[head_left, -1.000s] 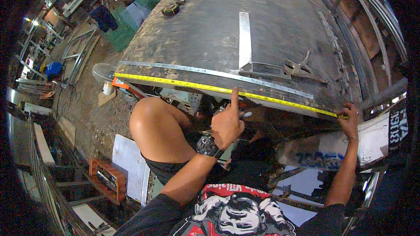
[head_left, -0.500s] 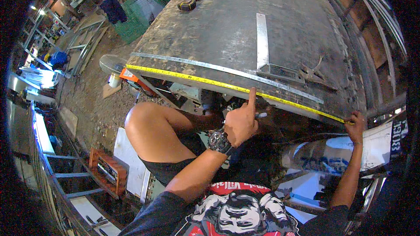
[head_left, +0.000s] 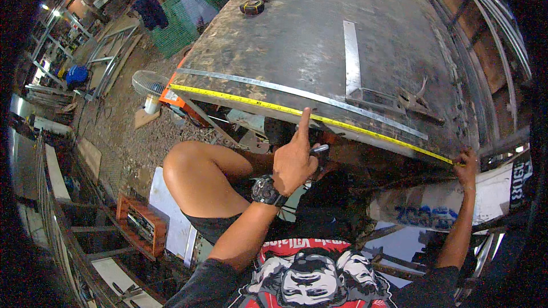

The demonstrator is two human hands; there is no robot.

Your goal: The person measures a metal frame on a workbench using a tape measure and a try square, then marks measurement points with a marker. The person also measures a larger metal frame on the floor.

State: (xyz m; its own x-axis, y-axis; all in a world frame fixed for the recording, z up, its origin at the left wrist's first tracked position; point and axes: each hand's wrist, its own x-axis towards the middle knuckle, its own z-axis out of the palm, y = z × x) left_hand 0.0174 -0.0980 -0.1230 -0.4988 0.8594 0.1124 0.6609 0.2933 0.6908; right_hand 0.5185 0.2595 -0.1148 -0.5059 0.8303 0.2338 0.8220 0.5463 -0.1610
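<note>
Where the yellow tape (head_left: 257,104) lies: along the near edge of the tabletop (head_left: 285,40), stretched from ten o'clock to just past three, taking the whole view as the dial.
Left hand (head_left: 292,165): slightly off centre toward five o'clock; index finger straight out toward twelve with its tip at the tape, the other fingers curled around a pen (head_left: 321,149) whose silvery end sticks out.
Left wrist: wears a dark watch (head_left: 266,190).
Right hand (head_left: 468,164): just past three o'clock, fingers pinching the tape's right end near the tabletop corner.
Steel strip (head_left: 302,97): flat, just beyond the tape and nearly parallel to it.
Flat bar (head_left: 351,57): half past one, pale metal, pointing roughly toward twelve.
Pronged metal piece (head_left: 419,102): half past two, on the tabletop.
Black-and-yellow case (head_left: 252,7): close to twelve, near the tabletop's left edge.
Fan (head_left: 149,84): ten o'clock, beside the tape's left end.
Orange crate (head_left: 157,239): eight o'clock, below the tabletop's level.
</note>
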